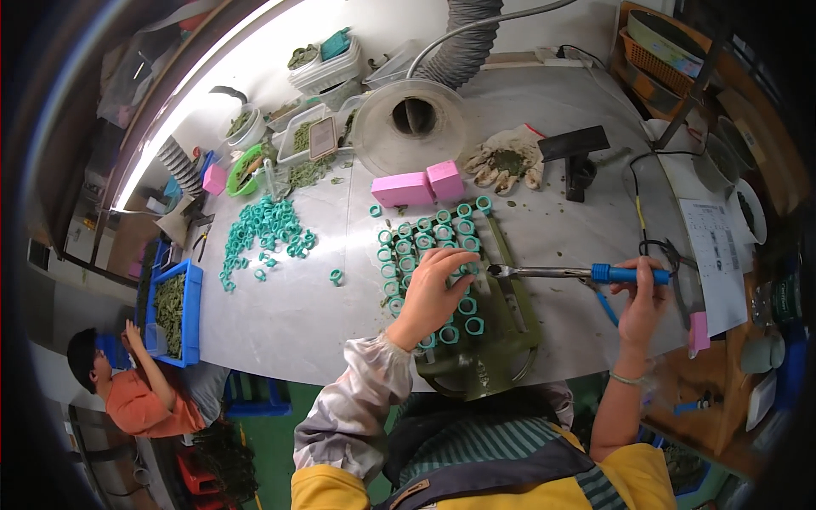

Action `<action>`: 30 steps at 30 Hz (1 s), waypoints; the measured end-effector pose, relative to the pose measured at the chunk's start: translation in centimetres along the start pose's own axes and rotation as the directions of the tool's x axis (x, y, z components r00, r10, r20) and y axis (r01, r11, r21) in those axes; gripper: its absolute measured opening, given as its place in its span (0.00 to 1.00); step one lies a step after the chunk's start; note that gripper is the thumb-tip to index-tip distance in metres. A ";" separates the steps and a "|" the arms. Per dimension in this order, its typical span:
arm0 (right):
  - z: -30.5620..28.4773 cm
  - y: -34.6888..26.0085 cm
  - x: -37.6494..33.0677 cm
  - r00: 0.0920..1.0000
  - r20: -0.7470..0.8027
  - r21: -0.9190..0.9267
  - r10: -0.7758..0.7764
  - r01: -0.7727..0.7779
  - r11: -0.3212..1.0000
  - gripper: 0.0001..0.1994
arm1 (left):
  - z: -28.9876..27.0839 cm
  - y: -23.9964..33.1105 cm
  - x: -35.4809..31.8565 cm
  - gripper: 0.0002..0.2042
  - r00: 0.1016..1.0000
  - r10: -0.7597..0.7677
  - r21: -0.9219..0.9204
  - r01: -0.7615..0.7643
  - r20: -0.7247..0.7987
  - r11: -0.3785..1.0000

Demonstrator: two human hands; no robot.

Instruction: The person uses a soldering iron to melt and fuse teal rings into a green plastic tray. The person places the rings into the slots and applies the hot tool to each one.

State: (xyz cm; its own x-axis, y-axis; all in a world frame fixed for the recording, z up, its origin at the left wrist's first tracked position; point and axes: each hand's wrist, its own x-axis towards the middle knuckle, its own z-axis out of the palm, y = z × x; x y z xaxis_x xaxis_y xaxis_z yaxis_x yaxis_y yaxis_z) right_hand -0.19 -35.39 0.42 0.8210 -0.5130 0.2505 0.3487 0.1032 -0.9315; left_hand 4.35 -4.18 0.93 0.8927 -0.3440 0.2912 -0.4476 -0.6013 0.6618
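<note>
My left hand [429, 296] reaches over rows of turquoise wax rings [407, 246] standing on a dark green slab [484, 374]. Its thumb and fingers pinch around one turquoise ring near the slab's right side, partly hidden by the fingers. In my right hand [643, 310] is a soldering iron [552, 272] with a blue handle and long metal shaft. The shaft points left, and its flat tip is just right of the left fingertips. I cannot tell whether the tip touches anything. A green frame-like rim runs along the slab's right side.
Loose turquoise rings [268, 229] lie heaped to the left. Behind the slab are pink blocks [404, 189], a clear funnel hood [370, 127], a stained glove [510, 157] and a black stand [578, 149]. A cable [636, 187] and paper sheet [714, 255] are right. Another person [140, 395] sits far left.
</note>
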 end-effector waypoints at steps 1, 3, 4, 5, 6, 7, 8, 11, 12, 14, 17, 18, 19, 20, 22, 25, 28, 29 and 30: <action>-0.1 0.4 -0.1 1.000 0.015 0.007 0.004 -0.004 1.000 0.12 | 0.7 -0.2 0.3 0.16 1.000 -0.005 0.007 0.005 0.015 1.000; 0.0 1.0 -0.2 1.000 0.015 -0.002 0.017 -0.017 1.000 0.11 | 1.6 -0.7 0.9 0.16 0.999 -0.003 0.009 0.003 0.035 1.000; 0.1 1.2 -0.2 1.000 0.007 -0.005 0.016 -0.015 1.000 0.11 | 1.9 -0.9 1.1 0.16 0.999 0.008 0.034 -0.009 0.042 0.999; 0.3 1.5 -0.3 0.999 0.027 0.011 0.025 -0.026 1.000 0.11 | 2.1 -1.1 1.3 0.16 0.999 0.018 0.060 -0.021 0.048 0.998; 0.6 1.6 -0.3 0.998 0.047 0.028 0.035 -0.037 0.999 0.11 | 2.3 -1.2 1.4 0.16 0.998 0.023 0.056 -0.026 0.054 0.998; 0.9 1.4 -0.3 0.998 0.056 0.021 0.041 -0.042 0.999 0.11 | 2.2 -1.2 1.4 0.16 0.999 0.017 0.053 -0.020 0.052 0.998; 0.8 1.3 -0.3 0.998 0.055 0.024 0.042 -0.044 0.999 0.11 | 2.2 -1.2 1.4 0.16 0.999 0.010 0.049 -0.013 0.049 0.999; 0.6 0.9 -0.4 0.999 0.034 0.004 0.016 -0.016 1.000 0.10 | 1.9 -1.4 1.2 0.15 0.999 0.020 0.051 -0.023 0.050 0.998; -0.1 0.7 -0.1 0.999 0.034 0.003 -0.010 0.010 1.000 0.10 | 1.9 -1.5 1.2 0.15 0.998 0.027 0.050 -0.030 0.054 0.998; -1.0 0.3 0.2 1.000 -0.002 0.034 -0.002 0.002 0.999 0.10 | 1.8 -1.1 1.4 0.16 0.997 0.024 0.024 -0.026 0.080 0.999; -1.9 -0.1 0.6 0.999 -0.017 0.033 0.031 -0.031 0.999 0.10 | -0.1 -2.3 1.6 0.15 1.000 0.016 -0.132 -0.018 -0.018 0.991; -1.8 -0.3 0.6 0.999 -0.012 0.038 0.035 -0.034 0.999 0.10 | -2.1 -3.6 1.3 0.14 0.998 -0.053 -0.215 0.042 -0.045 0.976; -1.8 -0.3 0.5 0.999 -0.007 0.058 0.031 -0.031 0.998 0.10 | -4.1 -5.8 0.4 0.13 0.982 -0.154 -0.240 0.124 -0.111 0.963; -1.7 -0.3 0.5 1.000 0.002 0.079 0.029 -0.030 0.996 0.09 | -6.5 -8.3 -1.0 0.12 0.950 -0.257 -0.269 0.204 -0.176 0.941; -1.4 -0.5 0.4 0.999 -0.017 0.076 0.032 -0.031 0.997 0.09 | -11.4 -12.3 -4.0 0.13 0.924 -0.318 0.247 0.366 -0.211 0.897; -1.1 -0.8 0.3 1.000 -0.007 0.077 0.029 -0.029 0.997 0.10 | -14.2 -14.7 -7.7 0.12 0.928 -0.331 0.529 0.371 -0.171 0.763; -0.9 -0.9 0.3 1.000 0.026 0.086 0.008 -0.010 0.996 0.09 | -13.5 -15.7 -9.0 0.08 0.876 -0.430 0.261 0.477 -0.220 0.839; -0.9 -1.0 0.3 1.000 0.018 0.087 0.010 -0.012 0.996 0.09 | -13.4 -16.3 -9.5 0.07 0.873 -0.422 0.244 0.476 -0.244 0.845; -0.8 -1.0 0.3 1.000 0.010 0.089 0.013 -0.014 0.996 0.09 | -13.4 -16.6 -10.0 0.07 0.872 -0.422 0.243 0.478 -0.248 0.844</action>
State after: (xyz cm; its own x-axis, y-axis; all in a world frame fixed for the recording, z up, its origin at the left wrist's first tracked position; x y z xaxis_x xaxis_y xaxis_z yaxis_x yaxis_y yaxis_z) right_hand -0.65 -36.31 1.24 0.8299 -0.5034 0.2406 0.3760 0.1861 -0.9077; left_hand 3.52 18.89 -3.75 0.9804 0.1324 0.1458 0.0356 -0.8473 0.5300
